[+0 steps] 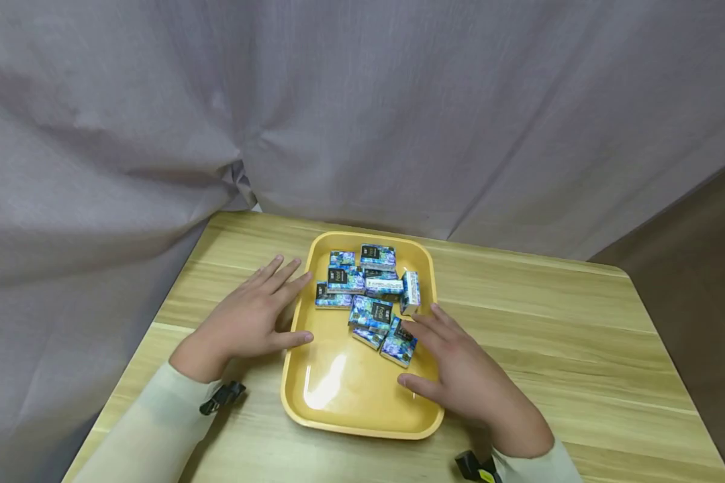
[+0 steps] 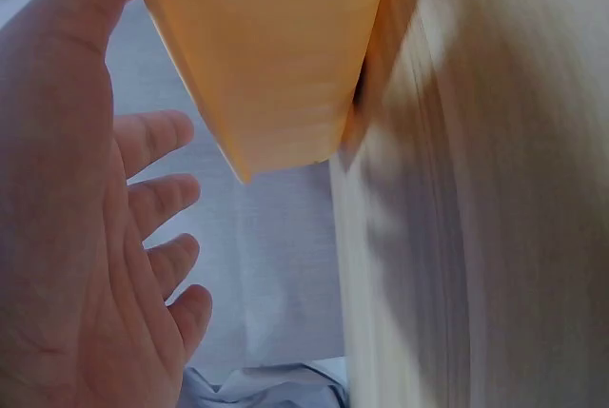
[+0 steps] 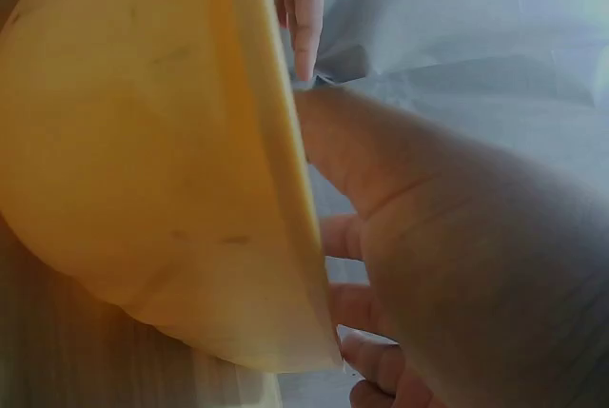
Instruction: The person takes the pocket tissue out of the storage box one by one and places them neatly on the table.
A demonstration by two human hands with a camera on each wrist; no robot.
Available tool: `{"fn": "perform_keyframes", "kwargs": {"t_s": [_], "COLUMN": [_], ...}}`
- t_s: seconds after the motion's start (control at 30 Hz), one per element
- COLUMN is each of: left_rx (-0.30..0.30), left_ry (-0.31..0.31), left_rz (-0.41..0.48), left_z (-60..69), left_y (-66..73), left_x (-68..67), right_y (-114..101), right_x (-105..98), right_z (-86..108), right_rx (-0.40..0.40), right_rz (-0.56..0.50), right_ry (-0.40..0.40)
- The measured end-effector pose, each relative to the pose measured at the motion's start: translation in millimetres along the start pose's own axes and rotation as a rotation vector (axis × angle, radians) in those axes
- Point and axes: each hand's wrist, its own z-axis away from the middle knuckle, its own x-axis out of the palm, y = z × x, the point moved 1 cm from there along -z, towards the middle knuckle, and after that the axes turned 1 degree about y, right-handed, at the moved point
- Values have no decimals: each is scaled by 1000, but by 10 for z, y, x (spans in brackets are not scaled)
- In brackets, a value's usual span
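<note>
Small rectangular packets with blue-and-purple floral print and black labels (image 1: 371, 313) lie in a loose heap, right there in the middle and far part of the shallow yellow plastic tray with rounded corners (image 1: 362, 402), some overlapping, the near end of the tray bare and shining! On one side it's the left hand (image 1: 248, 318), fingers straight and spread, thumb wide apart and reaching over the rim, nothing pinched; across from it the right hand (image 1: 465, 369), fingers extended over the opposite rim, thumb well away from them, its foremost fingertip just beside the nearest packet, and whether they touch, I can't tell. Both wrist views look at the outside of the tray wall, so no help with the heap there. And here's the danger: one packet at the right of the heap (image 1: 411, 292) seems to stand on edge, so a brush from those right fingers could topple it. Another leans across its neighbours, and a nudge underneath might send it sliding over that smooth floor. Uneven pressure on the two rims, meanwhile, could skew the tray on the pale wood-grain table (image 1: 538, 329), shifting the whole pile at once
</note>
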Motion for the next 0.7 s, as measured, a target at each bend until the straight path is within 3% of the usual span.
{"fn": "perform_keyframes", "kwargs": {"t_s": [0.4,0.7], "left_rx": [4,5], "left_ry": [4,-4], "left_rz": [33,-14], "left_z": [-8,-15], "left_y": [26,29], "left_x": [-1,1], "right_y": [-22,-59], "right_x": [5,58], "right_z": [-84,-143], "right_rx": [-64,1], "right_rz": [26,81], "right_ry": [93,82]}}
